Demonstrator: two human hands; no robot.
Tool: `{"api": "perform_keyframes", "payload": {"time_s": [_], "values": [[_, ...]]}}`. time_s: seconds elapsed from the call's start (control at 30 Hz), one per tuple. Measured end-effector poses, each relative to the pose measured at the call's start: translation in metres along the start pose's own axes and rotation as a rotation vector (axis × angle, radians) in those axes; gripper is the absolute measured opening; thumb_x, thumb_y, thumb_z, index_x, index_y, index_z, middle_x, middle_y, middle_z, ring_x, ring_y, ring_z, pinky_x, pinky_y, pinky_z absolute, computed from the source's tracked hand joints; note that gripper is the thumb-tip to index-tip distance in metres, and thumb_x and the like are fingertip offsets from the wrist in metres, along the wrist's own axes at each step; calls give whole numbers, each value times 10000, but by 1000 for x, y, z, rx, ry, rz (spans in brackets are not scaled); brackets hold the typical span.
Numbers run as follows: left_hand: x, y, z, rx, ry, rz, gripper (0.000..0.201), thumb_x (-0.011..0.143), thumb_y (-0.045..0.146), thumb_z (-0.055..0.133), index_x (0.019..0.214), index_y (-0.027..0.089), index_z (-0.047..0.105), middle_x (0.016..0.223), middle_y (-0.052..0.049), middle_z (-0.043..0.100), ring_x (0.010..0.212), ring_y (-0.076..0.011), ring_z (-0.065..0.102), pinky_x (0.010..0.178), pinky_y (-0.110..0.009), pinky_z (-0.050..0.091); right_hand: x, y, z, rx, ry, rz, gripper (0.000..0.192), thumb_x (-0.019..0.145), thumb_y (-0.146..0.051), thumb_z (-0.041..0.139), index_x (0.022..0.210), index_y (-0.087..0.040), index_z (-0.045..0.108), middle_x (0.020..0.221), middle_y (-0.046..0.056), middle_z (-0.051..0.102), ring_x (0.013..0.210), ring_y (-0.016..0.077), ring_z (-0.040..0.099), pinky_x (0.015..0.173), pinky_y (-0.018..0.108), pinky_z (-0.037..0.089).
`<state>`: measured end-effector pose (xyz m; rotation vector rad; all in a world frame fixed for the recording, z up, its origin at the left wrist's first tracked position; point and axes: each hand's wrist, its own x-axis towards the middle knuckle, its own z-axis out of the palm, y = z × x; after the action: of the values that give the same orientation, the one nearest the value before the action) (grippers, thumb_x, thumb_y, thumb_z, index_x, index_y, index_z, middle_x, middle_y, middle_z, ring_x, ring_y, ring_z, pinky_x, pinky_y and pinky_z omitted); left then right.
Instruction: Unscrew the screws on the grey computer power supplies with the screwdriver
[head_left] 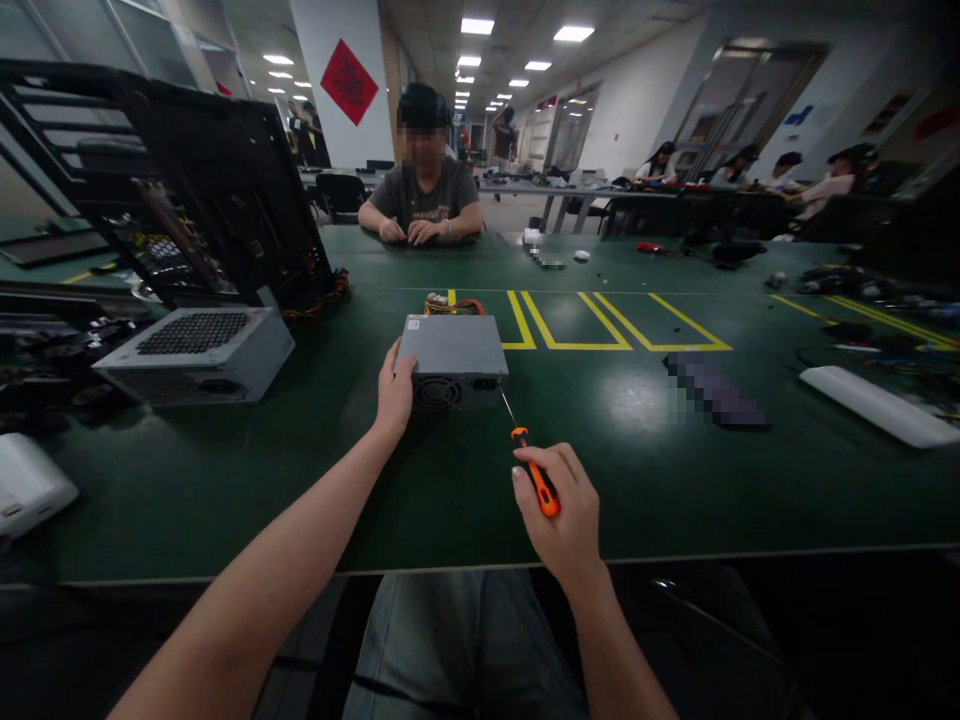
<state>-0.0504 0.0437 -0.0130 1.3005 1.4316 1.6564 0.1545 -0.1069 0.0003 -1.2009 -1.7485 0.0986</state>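
Note:
A grey metal computer power supply point(456, 343) rests on the green table before me, its fan grille and socket side facing me. Coloured cables point(456, 305) bunch behind it. My left hand point(395, 388) grips its left side, thumb on the top edge and the other fingers partly hidden along the side. My right hand point(564, 500) is closed around the orange and black handle of a screwdriver point(541, 485). The thin shaft points up and away, its tip at the lower right corner of the power supply's near face; whether it sits in a screw I cannot tell.
To the left stand a second power supply point(199, 350) and an open black computer case point(187, 190). Yellow tape lines point(585, 347) mark the green table point(450, 500). A blurred dark flat object point(716, 390) and a white bar point(874, 405) lie right. A person point(421, 195) sits opposite.

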Motion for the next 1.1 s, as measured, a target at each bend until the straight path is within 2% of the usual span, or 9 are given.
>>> {"api": "perform_keyframes", "payload": {"time_s": [0.07, 0.17, 0.23, 0.4, 0.53, 0.7, 0.77, 0.93, 1.1], "values": [[1, 0, 1, -1, 8, -27, 467, 791, 335, 445, 1231, 185, 491, 1232, -55, 537, 1143, -243, 478, 988, -340, 358, -2, 0, 0, 13, 5, 28, 178, 839, -216, 469, 1000, -185, 538, 819, 25, 531, 706, 130, 519, 636, 269, 434], [1, 2, 2, 5, 13, -8, 445, 790, 307, 440, 1213, 186, 503, 1227, -48, 539, 1137, -242, 473, 994, -345, 350, -6, 1, 2, 27, 36, 158, 237, 848, -245, 463, 1078, -193, 490, 781, 0, 545, 585, 99, 501, 541, 232, 419], [0, 4, 2, 15, 21, -14, 430, 794, 305, 437, 1201, 188, 509, 1227, -45, 535, 1135, -249, 470, 990, -353, 356, -8, 1, 3, 25, 56, 199, 233, 836, -240, 487, 1065, -196, 480, 747, -17, 539, 543, 86, 488, 505, 216, 409], [-1, 8, 1, 32, 10, -49, 434, 802, 310, 424, 1212, 187, 494, 1226, -52, 526, 1129, -252, 468, 977, -359, 368, -3, 1, 2, -60, 47, 11, 182, 779, -166, 548, 957, -206, 538, 781, -2, 506, 651, 112, 505, 594, 257, 437], [-2, 9, 1, 32, -3, -56, 432, 801, 325, 430, 1208, 198, 498, 1237, -56, 513, 1132, -257, 461, 967, -360, 375, 0, -1, 2, -57, 50, -13, 173, 788, -183, 540, 958, -210, 555, 815, 15, 498, 700, 130, 509, 607, 273, 436], [-1, 6, 1, 22, 0, -58, 438, 799, 334, 430, 1211, 199, 492, 1235, -63, 511, 1135, -263, 458, 969, -372, 370, -8, 2, 4, -8, 54, 166, 257, 850, -261, 457, 1098, -201, 489, 780, 5, 547, 615, 114, 527, 551, 247, 429], [0, 6, 0, 21, -5, -68, 448, 799, 340, 431, 1220, 198, 484, 1242, -66, 506, 1145, -262, 454, 968, -362, 372, -9, 3, 4, -4, 72, 195, 243, 836, -254, 487, 1074, -200, 483, 769, -6, 546, 581, 102, 520, 536, 235, 427], [-2, 12, 0, 22, -11, -61, 456, 798, 318, 427, 1227, 172, 479, 1263, -77, 495, 1159, -257, 450, 996, -359, 347, -4, 3, 3, -63, 31, -39, 205, 766, -157, 562, 963, -211, 548, 791, 0, 489, 665, 116, 499, 600, 260, 437], [-4, 15, 0, 43, 5, -61, 440, 801, 291, 430, 1218, 165, 489, 1258, -83, 505, 1161, -252, 455, 1002, -352, 342, -3, 2, 2, -57, 14, -20, 185, 793, -184, 528, 972, -212, 565, 821, 17, 478, 692, 127, 496, 600, 271, 436]]}}
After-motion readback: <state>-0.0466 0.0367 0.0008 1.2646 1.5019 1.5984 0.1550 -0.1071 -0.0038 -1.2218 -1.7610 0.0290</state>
